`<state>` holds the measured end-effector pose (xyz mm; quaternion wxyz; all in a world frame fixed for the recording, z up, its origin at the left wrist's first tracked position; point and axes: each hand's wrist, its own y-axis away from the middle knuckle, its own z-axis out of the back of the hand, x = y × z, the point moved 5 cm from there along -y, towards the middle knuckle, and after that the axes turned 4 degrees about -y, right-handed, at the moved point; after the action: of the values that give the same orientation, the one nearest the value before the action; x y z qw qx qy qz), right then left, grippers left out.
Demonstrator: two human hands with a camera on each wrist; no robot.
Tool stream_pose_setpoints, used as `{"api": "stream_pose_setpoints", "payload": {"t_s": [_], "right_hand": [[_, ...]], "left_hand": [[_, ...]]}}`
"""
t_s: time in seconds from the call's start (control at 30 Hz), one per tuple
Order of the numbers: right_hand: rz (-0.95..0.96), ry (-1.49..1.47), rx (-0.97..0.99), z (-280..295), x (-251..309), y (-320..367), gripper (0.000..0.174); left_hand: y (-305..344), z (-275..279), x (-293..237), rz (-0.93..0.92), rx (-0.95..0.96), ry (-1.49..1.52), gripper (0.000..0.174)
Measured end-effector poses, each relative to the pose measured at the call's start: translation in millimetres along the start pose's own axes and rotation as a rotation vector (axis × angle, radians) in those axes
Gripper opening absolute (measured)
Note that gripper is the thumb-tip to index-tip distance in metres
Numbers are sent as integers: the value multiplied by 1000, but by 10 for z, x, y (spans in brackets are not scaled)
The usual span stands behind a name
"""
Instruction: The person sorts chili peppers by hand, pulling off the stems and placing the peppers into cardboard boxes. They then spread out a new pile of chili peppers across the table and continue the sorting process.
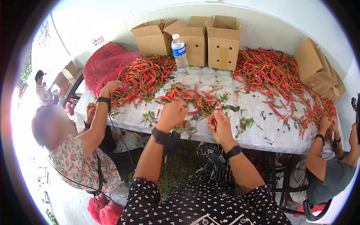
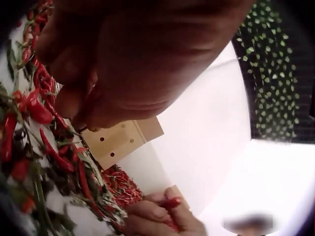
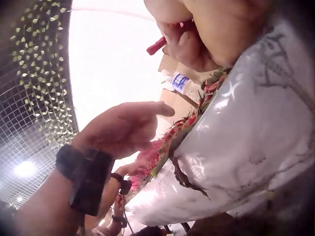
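My right hand (image 1: pixel 222 127) grips red chili peppers (image 1: pixel 213 120) just above the table's near edge. In the right wrist view a chili (image 3: pixel 156 46) sticks out between its fingers. To the left, my left hand (image 1: pixel 173 115) hovers over the chilies with bent fingers. Its index finger reaches forward in the right wrist view, while in the left wrist view the fingertips are in shadow; I cannot tell whether they pinch anything. A loose pile of red chilies with green stems (image 1: pixel 195 98) lies just beyond both hands. Leafy green scraps (image 1: pixel 245 123) lie scattered on the white table cover (image 1: pixel 251 138).
Large chili heaps lie at left (image 1: pixel 150 77) and right (image 1: pixel 270 69). Cardboard boxes (image 1: pixel 225 43) and a water bottle (image 1: pixel 180 54) stand along the back, a red mesh sack (image 1: pixel 103 63) at left. People sit on both sides, their hands (image 1: pixel 112 87) among the chilies.
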<state>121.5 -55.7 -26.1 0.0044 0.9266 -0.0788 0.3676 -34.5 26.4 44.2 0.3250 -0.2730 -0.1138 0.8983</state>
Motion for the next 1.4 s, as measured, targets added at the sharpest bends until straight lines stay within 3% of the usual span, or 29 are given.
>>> {"api": "stream_pose_setpoints", "payload": {"t_s": [0.1,0.17,0.33,0.4,0.43,0.5,0.63,0.73,0.8,0.83,0.9,0.93,1.03,1.2,1.27,1.4], "right_hand": [[-19,-152,-102,16,32,16,15],[-14,-129,-69,27,34,12,13],[-23,-25,-59,-19,56,1,12],[-46,13,-43,-29,40,0,11],[-52,13,-45,-31,32,5,11],[-35,45,-37,-50,43,-9,11],[-31,39,-43,-50,46,-6,12],[-28,48,-20,-58,46,-1,12],[-39,51,-34,-63,35,4,13],[-42,50,-33,-72,32,10,13],[-49,77,-51,-78,41,4,13],[-48,77,-50,-86,44,-1,13],[-51,84,-95,-69,31,13,12],[-11,184,-93,-80,18,22,10],[-25,192,-66,-59,4,21,10],[-58,285,41,-99,-30,18,7]], "left_hand": [[-117,-144,-12,-67,55,-127,16],[-152,-307,-29,-124,169,-267,13],[-197,-380,8,-161,116,-123,13],[-176,-289,-8,119,202,263,14],[-155,-321,-5,124,204,264,14],[-121,-346,-72,-67,138,56,17],[-108,-463,-44,-104,190,-138,19],[-169,-412,-32,-53,94,-24,22],[-175,-360,-13,67,102,357,19],[-155,-330,-52,70,101,357,19],[-92,-383,-105,301,188,797,17],[-59,-385,-160,300,187,796,17],[79,-239,-433,18,-24,355,12],[198,-200,-539,-131,-95,271,12],[211,-222,-421,75,-53,531,13],[202,-201,-349,166,-50,641,15]]}}
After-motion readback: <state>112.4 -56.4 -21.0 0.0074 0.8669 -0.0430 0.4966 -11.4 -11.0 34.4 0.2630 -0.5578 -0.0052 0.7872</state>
